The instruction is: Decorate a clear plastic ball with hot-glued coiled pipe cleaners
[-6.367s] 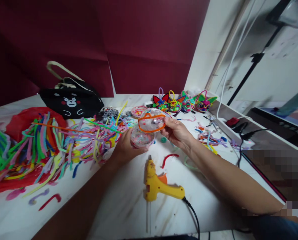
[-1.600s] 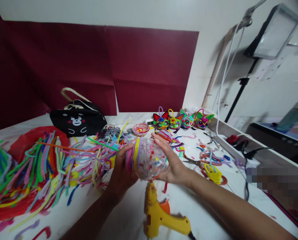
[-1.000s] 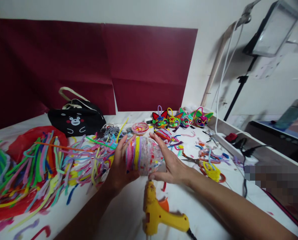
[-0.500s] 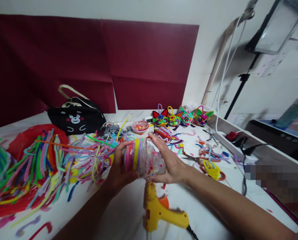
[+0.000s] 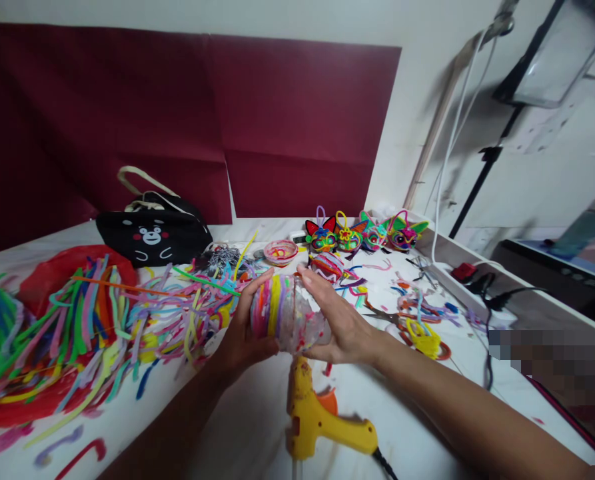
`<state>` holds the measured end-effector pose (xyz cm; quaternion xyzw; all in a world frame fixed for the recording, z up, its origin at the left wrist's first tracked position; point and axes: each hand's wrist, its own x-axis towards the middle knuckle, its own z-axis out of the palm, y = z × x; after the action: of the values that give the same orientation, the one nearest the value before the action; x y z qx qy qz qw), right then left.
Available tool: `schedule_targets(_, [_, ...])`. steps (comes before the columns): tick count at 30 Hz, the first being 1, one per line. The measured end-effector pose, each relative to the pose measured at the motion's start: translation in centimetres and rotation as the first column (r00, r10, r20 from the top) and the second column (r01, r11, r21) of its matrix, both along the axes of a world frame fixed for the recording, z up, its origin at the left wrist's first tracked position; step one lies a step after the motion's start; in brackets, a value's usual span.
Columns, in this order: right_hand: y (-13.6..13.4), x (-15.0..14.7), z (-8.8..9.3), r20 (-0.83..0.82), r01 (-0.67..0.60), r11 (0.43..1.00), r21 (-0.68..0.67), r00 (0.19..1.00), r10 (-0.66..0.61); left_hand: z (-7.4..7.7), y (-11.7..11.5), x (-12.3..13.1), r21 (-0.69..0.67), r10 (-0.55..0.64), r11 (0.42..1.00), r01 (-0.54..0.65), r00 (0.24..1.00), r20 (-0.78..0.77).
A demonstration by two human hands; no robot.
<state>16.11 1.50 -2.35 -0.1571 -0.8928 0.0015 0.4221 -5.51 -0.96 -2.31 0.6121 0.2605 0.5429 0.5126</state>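
Between my two hands is a clear plastic bottle piece (image 5: 297,313), its left part wrapped in pink, yellow and purple pipe cleaners (image 5: 274,303). My left hand (image 5: 247,327) is closed round the wrapped end, thumb underneath. With fingers over the top and thumb below, my right hand (image 5: 340,320) grips the bare, clear end, which has red and pink specks on it. A yellow hot glue gun (image 5: 322,423) stands just below the piece, its nozzle end hidden under it or close to it. I cannot tell whether they touch.
Loose pipe cleaners (image 5: 177,313) and a red bag (image 5: 42,280) spread over the left side. A black bag (image 5: 152,240) stands behind. Several colourful animal-face ornaments (image 5: 350,235) line the back. Scissors (image 5: 390,317), a yellow bundle (image 5: 424,340) and a power strip (image 5: 470,293) lie right.
The wrapped bottle piece has shifted very slightly up and right, turning a little in my hands. Both hands keep their hold, and the glue gun stays in place.
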Motion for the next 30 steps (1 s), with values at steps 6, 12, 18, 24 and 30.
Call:
schedule_targets(6, [0.2, 0.0, -0.3, 0.022, -0.006, 1.0, 0.018, 1.0, 0.006, -0.4, 0.5, -0.3, -0.003, 0.069, 0.998, -0.07, 0.992, -0.102])
schedule_targets(12, [0.0, -0.1, -0.1, -0.02, -0.014, 1.0, -0.013, 1.0, 0.013, -0.2, 0.7, -0.3, 0.012, 0.101, 0.995, -0.1, 0.994, -0.036])
schedule_targets(18, [0.0, 0.1, 0.2, -0.078, 0.013, 0.993, -0.116, 0.997, -0.022, -0.5, 1.0, -0.2, 0.072, 0.083, 0.994, -0.081, 0.996, -0.027])
schedule_targets(24, [-0.1, 0.4, 0.7, -0.069, -0.01, 0.982, -0.187, 0.998, -0.003, -0.5, 1.0, -0.3, 0.191, 0.093, 0.978, -0.081, 0.994, -0.056])
schedule_targets(30, [-0.2, 0.7, 1.2, -0.047, -0.027, 0.981, -0.194, 0.999, 0.018, 0.1, 0.5, -0.4, 0.328, 0.158, 0.939, -0.101, 0.975, -0.155])
